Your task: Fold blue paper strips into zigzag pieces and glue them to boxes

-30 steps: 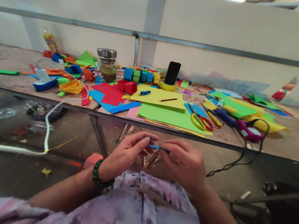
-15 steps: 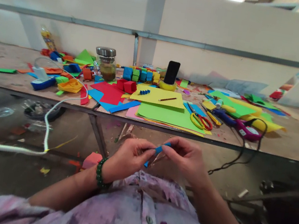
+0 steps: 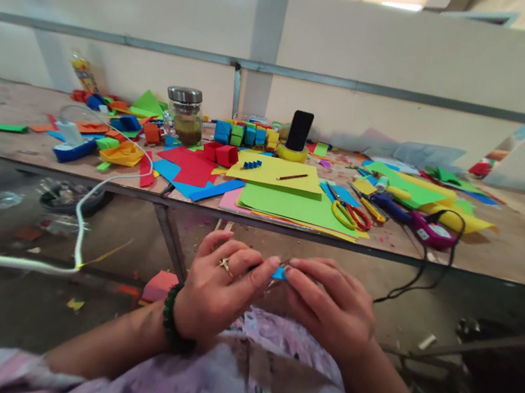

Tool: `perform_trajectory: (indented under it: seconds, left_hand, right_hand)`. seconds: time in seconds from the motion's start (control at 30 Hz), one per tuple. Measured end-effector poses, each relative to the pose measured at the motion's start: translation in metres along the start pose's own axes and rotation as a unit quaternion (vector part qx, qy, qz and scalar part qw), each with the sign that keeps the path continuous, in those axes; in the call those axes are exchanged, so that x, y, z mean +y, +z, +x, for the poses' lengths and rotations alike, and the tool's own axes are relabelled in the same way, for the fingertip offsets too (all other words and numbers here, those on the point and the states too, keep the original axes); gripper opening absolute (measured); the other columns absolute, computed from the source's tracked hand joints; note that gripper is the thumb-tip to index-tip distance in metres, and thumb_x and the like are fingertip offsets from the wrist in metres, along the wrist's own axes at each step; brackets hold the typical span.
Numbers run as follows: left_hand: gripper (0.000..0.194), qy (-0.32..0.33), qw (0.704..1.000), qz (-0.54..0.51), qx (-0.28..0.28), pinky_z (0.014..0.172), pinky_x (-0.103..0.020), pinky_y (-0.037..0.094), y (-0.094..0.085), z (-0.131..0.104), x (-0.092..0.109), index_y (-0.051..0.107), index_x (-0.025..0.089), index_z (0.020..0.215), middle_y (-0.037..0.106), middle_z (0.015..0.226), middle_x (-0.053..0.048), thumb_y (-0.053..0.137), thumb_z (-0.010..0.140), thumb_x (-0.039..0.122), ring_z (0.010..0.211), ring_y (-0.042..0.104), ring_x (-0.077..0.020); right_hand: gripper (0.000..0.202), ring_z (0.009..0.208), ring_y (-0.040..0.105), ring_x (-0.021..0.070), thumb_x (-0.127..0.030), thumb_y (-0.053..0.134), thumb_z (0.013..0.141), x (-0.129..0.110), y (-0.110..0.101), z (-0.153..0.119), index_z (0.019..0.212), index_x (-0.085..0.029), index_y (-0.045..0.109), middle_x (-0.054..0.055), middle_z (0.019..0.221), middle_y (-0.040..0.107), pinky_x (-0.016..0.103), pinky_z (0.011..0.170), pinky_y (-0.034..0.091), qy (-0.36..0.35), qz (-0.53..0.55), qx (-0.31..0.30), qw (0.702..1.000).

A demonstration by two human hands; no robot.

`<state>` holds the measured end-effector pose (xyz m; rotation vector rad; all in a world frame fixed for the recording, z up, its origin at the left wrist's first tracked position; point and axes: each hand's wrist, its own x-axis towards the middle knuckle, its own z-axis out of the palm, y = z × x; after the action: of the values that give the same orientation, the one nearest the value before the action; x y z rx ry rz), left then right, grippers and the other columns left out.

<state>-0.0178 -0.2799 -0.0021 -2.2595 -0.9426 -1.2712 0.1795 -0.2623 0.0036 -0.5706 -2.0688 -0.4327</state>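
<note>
Between my two hands, over my lap and below the table edge, is a small strip of blue paper [image 3: 280, 273]. My left hand [image 3: 221, 284], with a ring and a green bead bracelet, pinches its left end between thumb and fingers. From the other side my right hand [image 3: 332, 304] grips the right end, its fingers curled over. Most of the strip is hidden behind the fingers. On the table ahead, a small zigzag-folded blue paper piece [image 3: 252, 165] and a pencil [image 3: 292, 177] lie on a yellow sheet [image 3: 272, 181].
Scissors [image 3: 350, 216], a cutter knife [image 3: 370, 204] and a purple-blue glue gun [image 3: 432, 231] lie at right. Several paper cubes [image 3: 223, 131] stand behind the sheets, near a glass jar [image 3: 187, 126] and an upright phone [image 3: 299, 130]. A white cable [image 3: 82, 219] hangs at left.
Both hands have turned knuckles-up and drawn closer together. The blue paper strip shows less now, having been turned or folded between the fingers. The table things stay put.
</note>
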Motion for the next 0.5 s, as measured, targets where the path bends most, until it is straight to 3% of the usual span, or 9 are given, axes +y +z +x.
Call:
perform_trajectory:
  seconds: [0.5]
  left_hand:
    - [0.027, -0.003, 1.0, 0.005, -0.023, 0.097, -0.037, 0.032, -0.0019, 0.0011, 0.0045, 0.064, 0.018, 0.107, 0.071, 0.083, 0.001, 0.062, 0.081, 0.011, 0.077, 0.062, -0.0122]
  right_hand:
    - [0.018, 0.077, 0.062, 0.0161, -0.012, 0.069, 0.075, 0.0018, 0.0, 0.0009, 0.093, -0.014, 0.065, 0.007, 0.081, 0.071, 0.029, 0.069, 0.057, -0.039, 0.015, 0.003, 0.999]
